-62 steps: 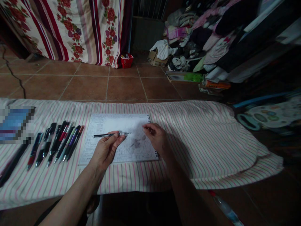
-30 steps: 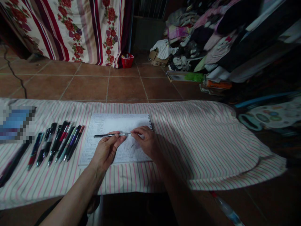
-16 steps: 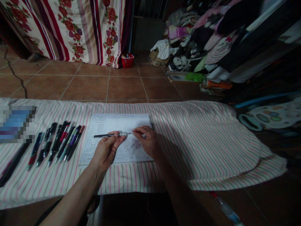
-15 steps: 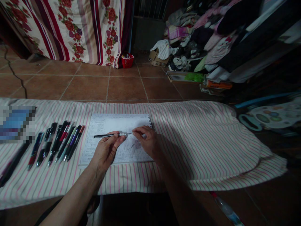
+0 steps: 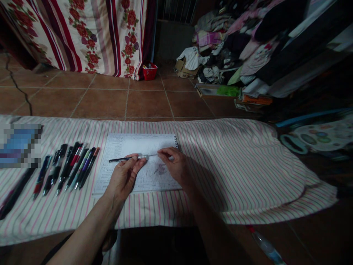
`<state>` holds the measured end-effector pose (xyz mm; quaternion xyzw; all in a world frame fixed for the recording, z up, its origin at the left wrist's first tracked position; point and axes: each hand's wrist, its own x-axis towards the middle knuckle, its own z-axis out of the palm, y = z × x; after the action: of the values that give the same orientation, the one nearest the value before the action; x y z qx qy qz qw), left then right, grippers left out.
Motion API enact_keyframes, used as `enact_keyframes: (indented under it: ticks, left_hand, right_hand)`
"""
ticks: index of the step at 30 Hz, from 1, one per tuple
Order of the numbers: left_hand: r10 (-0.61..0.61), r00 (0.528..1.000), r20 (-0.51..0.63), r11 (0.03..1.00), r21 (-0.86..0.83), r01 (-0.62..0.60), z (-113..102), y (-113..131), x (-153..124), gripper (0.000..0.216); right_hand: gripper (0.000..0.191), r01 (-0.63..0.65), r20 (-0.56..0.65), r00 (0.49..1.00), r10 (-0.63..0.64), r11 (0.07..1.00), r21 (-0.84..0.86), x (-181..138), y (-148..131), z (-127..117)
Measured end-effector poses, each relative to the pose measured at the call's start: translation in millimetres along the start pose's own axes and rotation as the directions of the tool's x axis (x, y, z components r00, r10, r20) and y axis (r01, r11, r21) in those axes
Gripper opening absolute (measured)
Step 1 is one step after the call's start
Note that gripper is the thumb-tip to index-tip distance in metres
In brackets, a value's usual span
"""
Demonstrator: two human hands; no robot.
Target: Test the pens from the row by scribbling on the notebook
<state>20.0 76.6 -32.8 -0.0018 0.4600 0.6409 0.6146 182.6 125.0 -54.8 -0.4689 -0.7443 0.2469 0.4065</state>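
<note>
Left hand [image 5: 122, 175] pinches a black pen [image 5: 124, 159] between thumb and fingertips, over a spiral notebook [image 5: 162, 141]. Right hand [image 5: 175, 165] has its fingers loosely together, right by the thin pen tip; contact can't be told. Striped cloth [image 5: 242, 184] runs well past the notebook's right edge. A row of pens [image 5: 74, 169] lies left, beside a pixelated object [image 5: 19, 145]. Notebook print is unreadable.

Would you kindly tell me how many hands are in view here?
2: the left hand holds a pen above the spiral notebook; the right hand sits over its right side. None seem hidden.
</note>
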Motion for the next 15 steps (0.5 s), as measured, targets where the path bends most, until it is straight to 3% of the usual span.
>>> enact_keyframes:
  ticks: [15]
  left_hand:
    - [-0.032,0.999,-0.026,0.999,-0.032,0.031,1.8,1.1,-1.2,0.020]
  right_hand:
    - [0.008,-0.002,-0.028,1.000,-0.001,0.997,-0.082,-1.2,12.5,4.8]
